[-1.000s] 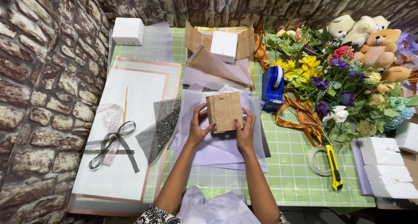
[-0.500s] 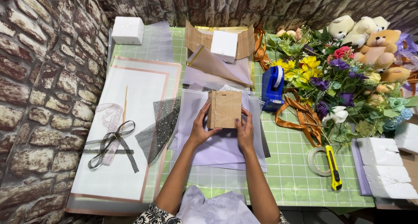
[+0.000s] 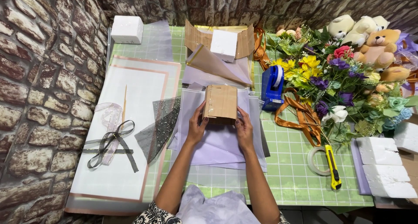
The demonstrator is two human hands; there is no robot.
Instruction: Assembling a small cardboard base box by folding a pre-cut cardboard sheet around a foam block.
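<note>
From the head camera I see my left hand [image 3: 197, 127] and right hand [image 3: 244, 129] clasping a brown paper-wrapped block [image 3: 220, 103] from either side, fingers closed against its lower edges. The block sits upright over lilac paper sheets [image 3: 217, 145] on the green cutting mat [image 3: 287, 163]. A blue tape dispenser [image 3: 272, 87] stands just right of it; a yellow utility knife [image 3: 332, 167] lies farther right, beside a clear tape roll [image 3: 317, 161].

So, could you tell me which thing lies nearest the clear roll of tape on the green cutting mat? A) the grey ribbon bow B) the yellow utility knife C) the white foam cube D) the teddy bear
B: the yellow utility knife lies right beside the clear roll of tape on the green cutting mat, while the other three sit far off.
</note>
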